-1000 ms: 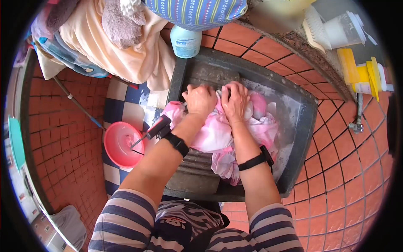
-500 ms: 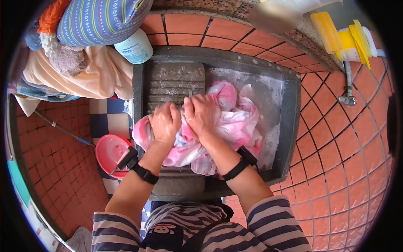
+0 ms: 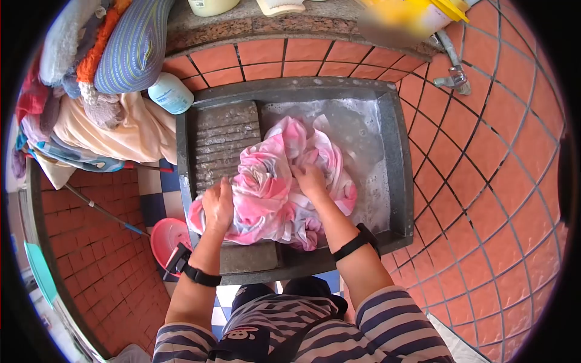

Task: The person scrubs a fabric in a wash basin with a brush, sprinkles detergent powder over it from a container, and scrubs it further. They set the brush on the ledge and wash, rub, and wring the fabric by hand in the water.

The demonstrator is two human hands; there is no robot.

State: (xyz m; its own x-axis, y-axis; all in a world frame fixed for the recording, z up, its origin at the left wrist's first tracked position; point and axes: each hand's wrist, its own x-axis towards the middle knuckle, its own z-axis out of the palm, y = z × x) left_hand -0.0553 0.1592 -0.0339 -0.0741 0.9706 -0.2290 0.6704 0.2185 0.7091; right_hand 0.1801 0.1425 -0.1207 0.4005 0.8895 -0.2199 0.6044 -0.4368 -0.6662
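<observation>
A wet pink and white cloth [image 3: 264, 181] lies bunched in a dark stone wash sink [image 3: 404, 175], partly over the ribbed washboard [image 3: 227, 124]. At the cloth's left side, my left hand [image 3: 216, 206] is closed on the fabric, thumb upward. My right hand [image 3: 310, 180] grips folds to the right of the raised bundle; its fingertips are partly hidden in the fabric. Cloudy, foamy water [image 3: 363, 142] fills the basin to the right of the washboard.
A pale blue bottle [image 3: 171, 94] stands by the sink's back left corner, beside piled fabrics [image 3: 115, 130]. On the floor at left is a pink basin [image 3: 166, 239]. A metal tap [image 3: 454, 78] juts from the tiled wall, near yellow containers [image 3: 433, 17].
My hands, pressed close together on the cloth before, have moved apart. The cloth between them now rises in a gathered bundle. The view has shifted too.
</observation>
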